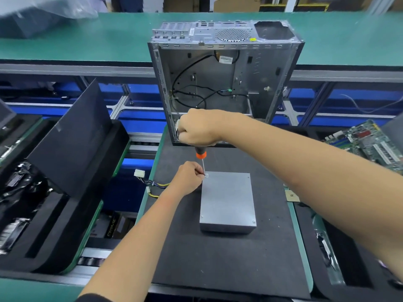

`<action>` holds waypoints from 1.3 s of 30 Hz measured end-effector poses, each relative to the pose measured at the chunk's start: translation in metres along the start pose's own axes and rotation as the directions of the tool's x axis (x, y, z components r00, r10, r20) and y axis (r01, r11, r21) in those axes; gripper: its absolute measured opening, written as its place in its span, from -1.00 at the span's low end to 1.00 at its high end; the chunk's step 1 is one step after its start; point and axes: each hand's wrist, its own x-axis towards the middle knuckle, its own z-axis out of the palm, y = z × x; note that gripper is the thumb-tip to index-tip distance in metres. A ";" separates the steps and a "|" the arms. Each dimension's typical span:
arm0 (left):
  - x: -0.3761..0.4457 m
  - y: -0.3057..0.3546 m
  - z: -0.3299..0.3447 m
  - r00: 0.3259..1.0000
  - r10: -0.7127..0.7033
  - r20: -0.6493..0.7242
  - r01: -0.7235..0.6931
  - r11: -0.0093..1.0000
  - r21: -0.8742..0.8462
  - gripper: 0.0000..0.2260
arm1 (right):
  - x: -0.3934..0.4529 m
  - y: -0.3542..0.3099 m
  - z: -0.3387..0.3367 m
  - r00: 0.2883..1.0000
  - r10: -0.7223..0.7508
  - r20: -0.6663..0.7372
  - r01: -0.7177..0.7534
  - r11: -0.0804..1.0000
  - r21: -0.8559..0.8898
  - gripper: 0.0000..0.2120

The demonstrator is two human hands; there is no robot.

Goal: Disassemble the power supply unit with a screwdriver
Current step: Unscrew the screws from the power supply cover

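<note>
A grey metal power supply unit (227, 201) lies flat on a black mat (218, 258), with screws showing at its corners. My right hand (197, 129) grips the handle of a black and orange screwdriver (201, 155) held upright, its tip at the unit's far left corner. My left hand (189, 176) pinches the thin shaft just above that corner. The unit's cable bundle (152, 185) with white connectors trails off the mat to the left.
An emptied computer case (224, 83) stands upright behind the mat. Black panels and trays (65, 149) sit at the left. A green motherboard (370, 142) lies at the right. A green conveyor surface (87, 40) runs across the back.
</note>
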 end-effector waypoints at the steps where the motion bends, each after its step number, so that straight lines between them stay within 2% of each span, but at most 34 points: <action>1: 0.001 0.000 0.000 1.000 -0.004 0.003 0.004 1.000 0.000 -0.85 | 0.001 0.001 0.003 0.998 0.002 -0.059 -0.001 1.000 0.021 -0.82; 4: 0.002 0.001 0.001 1.000 -0.015 0.013 0.015 1.000 0.013 -0.87 | -0.001 0.005 0.005 0.990 0.025 -0.141 -0.006 0.992 0.130 -0.86; 6: 0.003 0.001 0.001 1.000 -0.010 0.010 0.010 1.000 0.023 -0.87 | -0.006 0.007 0.001 0.996 0.014 -0.090 0.004 0.981 0.194 -0.92; 9: 0.003 0.002 0.000 1.000 0.006 0.003 -0.006 0.999 0.044 -0.85 | -0.011 0.008 -0.001 1.000 -0.011 0.001 0.010 0.963 0.268 -0.90; 11: 0.002 0.002 0.000 1.000 0.008 0.010 -0.008 0.998 0.055 -0.84 | -0.012 0.007 0.001 0.999 0.032 -0.004 -0.030 0.969 0.247 -0.91; 13: 0.003 0.003 0.000 1.000 -0.002 0.018 0.001 0.998 0.060 -0.82 | -0.011 0.007 0.000 0.993 0.121 -0.013 -0.118 0.986 0.120 -0.81; 15: 0.003 0.004 0.000 1.000 -0.010 0.021 0.009 0.998 0.062 -0.80 | -0.011 0.008 -0.001 0.990 0.141 -0.010 -0.141 0.990 -0.001 -0.76; 19: 0.004 0.001 0.001 1.000 -0.015 0.024 0.014 0.998 0.064 -0.81 | -0.015 0.012 -0.001 1.000 -0.002 -0.008 0.003 0.998 0.065 -0.92; 21: 0.004 0.001 0.001 1.000 -0.020 0.024 0.018 0.998 0.062 -0.81 | -0.020 0.013 -0.004 0.998 -0.056 -0.010 0.056 0.992 0.116 -0.83; 23: 0.002 0.001 0.001 1.000 -0.015 0.021 0.014 0.998 0.059 -0.79 | -0.024 0.012 -0.005 0.998 -0.069 0.002 0.068 0.983 0.171 -0.80; 25: 0.001 0.002 0.001 1.000 -0.012 0.021 0.011 0.999 0.053 -0.77 | -0.023 0.011 -0.003 1.000 -0.024 -0.007 0.025 0.983 0.182 -0.88; 27: 0.000 0.002 0.001 1.000 -0.018 0.025 0.017 0.999 0.045 -0.78 | -0.023 0.009 -0.002 0.997 0.068 -0.021 -0.067 0.997 0.044 -0.85; 29: 0.000 0.002 0.001 0.999 -0.030 0.034 0.029 0.999 0.030 -0.80 | -0.020 0.010 0.000 0.995 0.076 -0.068 -0.085 0.985 -0.148 -0.82; 30: 0.001 0.001 0.001 0.999 -0.036 0.041 0.035 0.999 0.020 -0.81 | -0.020 0.012 0.001 0.995 0.064 -0.071 -0.074 0.987 -0.141 -0.83; 33: 0.000 0.000 0.002 0.997 -0.052 0.054 0.053 0.999 -0.010 -0.81 | -0.026 0.014 -0.003 0.999 -0.003 -0.042 0.008 0.994 0.105 -0.92; 34: -0.001 0.000 0.001 0.997 -0.055 0.054 0.056 0.998 -0.019 -0.81 | -0.029 0.014 -0.004 0.999 -0.027 -0.033 0.032 0.989 0.145 -0.85; 36: -0.002 0.001 0.001 0.997 -0.057 0.050 0.059 0.997 -0.039 -0.81 | -0.033 0.013 -0.003 0.999 -0.034 -0.033 0.039 0.984 0.174 -0.82; 39: -0.005 0.003 0.001 0.996 -0.071 0.053 0.075 0.994 -0.085 -0.83 | -0.034 0.011 0.003 0.996 0.041 -0.082 -0.033 0.995 0.095 -0.92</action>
